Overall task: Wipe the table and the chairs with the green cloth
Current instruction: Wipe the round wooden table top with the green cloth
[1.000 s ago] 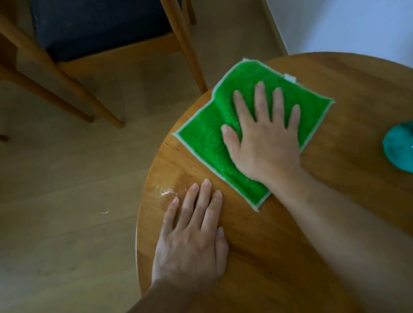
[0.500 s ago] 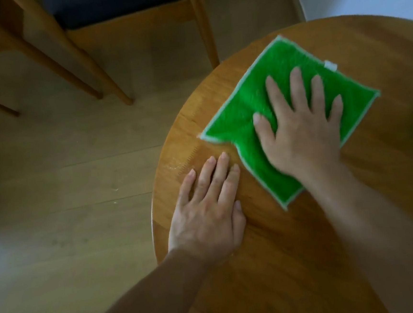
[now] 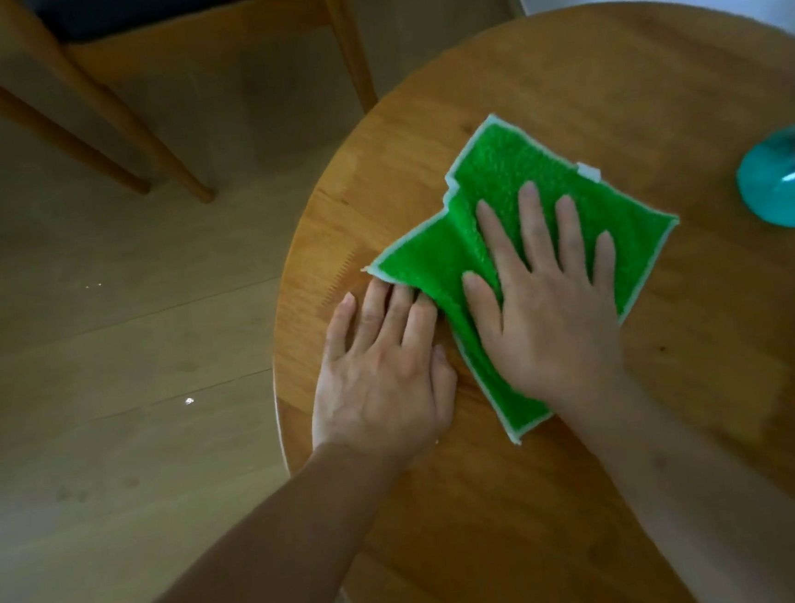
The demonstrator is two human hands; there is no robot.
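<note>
The green cloth [image 3: 515, 185] with a pale edge lies on the round wooden table [image 3: 558, 75], bunched along its left side. My right hand [image 3: 550, 307] presses flat on the cloth, fingers spread. Beside it on the bare wood, my left hand [image 3: 383, 374] lies flat with its fingertips touching the cloth's left corner. A wooden chair [image 3: 170, 37] with a dark seat stands on the floor at the top left, beyond the table's edge.
A teal spray bottle [image 3: 784, 181] stands on the table at the right edge of view. A chair leg [image 3: 349, 41] rises close to the table's far rim. Small white crumbs [image 3: 189, 401] lie on the wooden floor at left. A white wall sits top right.
My right hand has slid the cloth back toward me and to the left, bunching its left side against my left fingertips. The left hand has stayed flat on the table.
</note>
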